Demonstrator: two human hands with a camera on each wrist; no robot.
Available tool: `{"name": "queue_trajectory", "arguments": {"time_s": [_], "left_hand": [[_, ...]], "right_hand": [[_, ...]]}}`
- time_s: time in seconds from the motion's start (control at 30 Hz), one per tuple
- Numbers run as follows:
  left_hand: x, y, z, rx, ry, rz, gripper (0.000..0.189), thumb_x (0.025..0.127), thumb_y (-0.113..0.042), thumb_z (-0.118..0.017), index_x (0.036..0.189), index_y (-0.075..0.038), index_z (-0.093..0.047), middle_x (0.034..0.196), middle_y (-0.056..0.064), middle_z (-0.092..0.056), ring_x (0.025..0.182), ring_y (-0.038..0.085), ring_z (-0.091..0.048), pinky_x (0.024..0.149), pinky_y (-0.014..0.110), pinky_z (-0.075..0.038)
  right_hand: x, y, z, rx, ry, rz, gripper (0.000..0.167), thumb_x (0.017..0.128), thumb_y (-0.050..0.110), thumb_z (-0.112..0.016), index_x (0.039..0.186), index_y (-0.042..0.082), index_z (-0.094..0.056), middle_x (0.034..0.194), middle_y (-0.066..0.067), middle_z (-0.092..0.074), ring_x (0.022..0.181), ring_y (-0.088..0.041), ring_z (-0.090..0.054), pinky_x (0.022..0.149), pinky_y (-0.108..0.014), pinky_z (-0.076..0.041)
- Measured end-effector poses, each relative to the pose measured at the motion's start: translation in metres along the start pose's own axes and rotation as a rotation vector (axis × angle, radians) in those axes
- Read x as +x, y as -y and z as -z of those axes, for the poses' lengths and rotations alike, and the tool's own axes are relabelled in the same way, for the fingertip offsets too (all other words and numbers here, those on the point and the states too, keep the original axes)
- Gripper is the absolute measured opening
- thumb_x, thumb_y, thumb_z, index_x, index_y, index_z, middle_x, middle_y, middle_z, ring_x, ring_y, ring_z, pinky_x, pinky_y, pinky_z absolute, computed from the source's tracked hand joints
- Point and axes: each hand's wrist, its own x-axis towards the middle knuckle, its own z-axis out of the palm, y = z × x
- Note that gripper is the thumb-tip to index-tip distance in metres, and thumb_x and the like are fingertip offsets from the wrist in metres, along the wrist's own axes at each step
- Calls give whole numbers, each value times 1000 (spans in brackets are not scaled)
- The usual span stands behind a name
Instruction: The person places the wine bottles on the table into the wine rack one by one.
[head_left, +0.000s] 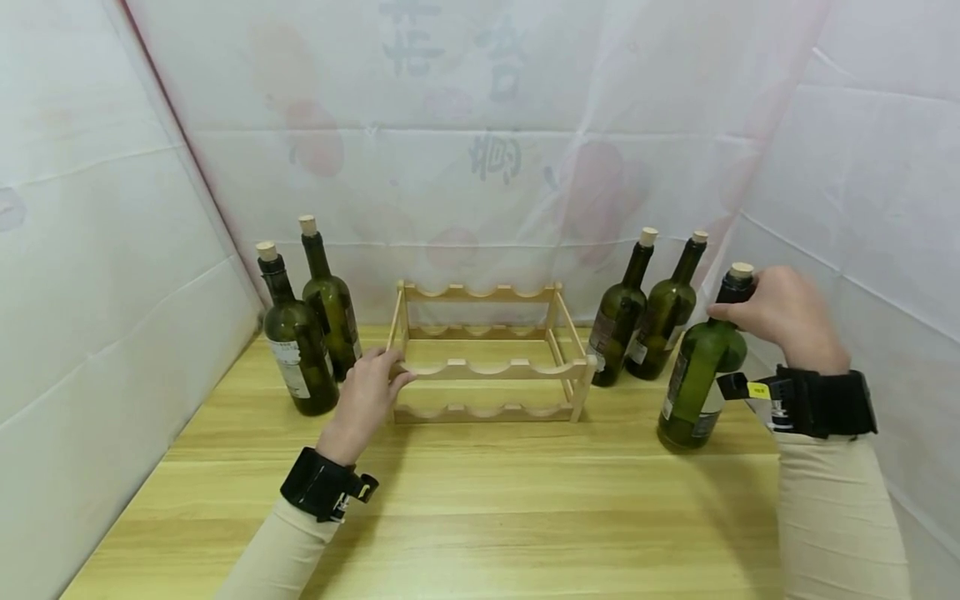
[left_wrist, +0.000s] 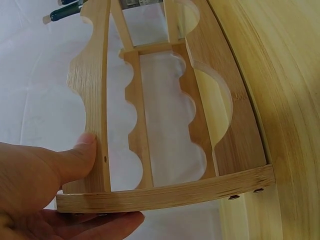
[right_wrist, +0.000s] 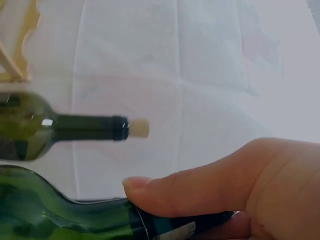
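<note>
My left hand (head_left: pixel 363 404) grips the front left corner of a light wooden wine rack (head_left: pixel 491 371). In the left wrist view the thumb (left_wrist: pixel 86 150) presses the scalloped top rail, with the other fingers under the end post. The rack stands on the table and its scalloped rails hold no bottles. At the right, my right hand (head_left: pixel 791 321) holds a corked green wine bottle (head_left: pixel 690 375) by its neck, fingers and thumb around it. The bottle leans slightly, its base close to the tabletop. In the right wrist view the thumb (right_wrist: pixel 175 195) lies along the neck.
Two corked wine bottles (head_left: pixel 296 358) stand left of the rack, one behind the other. Another pair of corked bottles (head_left: pixel 618 321) stands between the rack and the held bottle. White sheeting (head_left: pixel 465 183) closes off the back and sides of the wooden table (head_left: pixel 510 508).
</note>
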Motion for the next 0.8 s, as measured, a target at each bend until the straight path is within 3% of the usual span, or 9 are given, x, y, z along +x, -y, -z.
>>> {"name": "queue_trajectory", "arguments": {"time_s": [0.13, 0.6, 0.8], "left_hand": [[1, 0, 0, 4, -7, -10, 24, 94, -21, -76, 110, -4, -73, 103, 21, -69, 89, 36, -74, 71, 45, -64], [0, 0, 0, 9, -9, -11, 24, 94, -22, -76, 110, -5, -73, 104, 20, -69, 89, 35, -74, 72, 46, -63], [0, 1, 1, 17, -6, -9, 24, 94, -22, -76, 111, -5, -73, 105, 20, -69, 89, 35, -74, 73, 47, -63]], "right_hand": [[-2, 12, 5, 4, 19, 26, 54, 88, 45, -79, 69, 10, -42, 63, 0, -34, 59, -21, -37, 56, -32, -28], [-3, 55, 20, -5, 13, 113, 52, 88, 39, -81, 65, 12, -43, 61, 2, -33, 59, -20, -38, 56, -32, -29], [0, 80, 36, -23, 16, 193, 40, 87, 36, -81, 75, 5, -58, 66, -6, -54, 63, -24, -48, 56, -33, -35]]}}
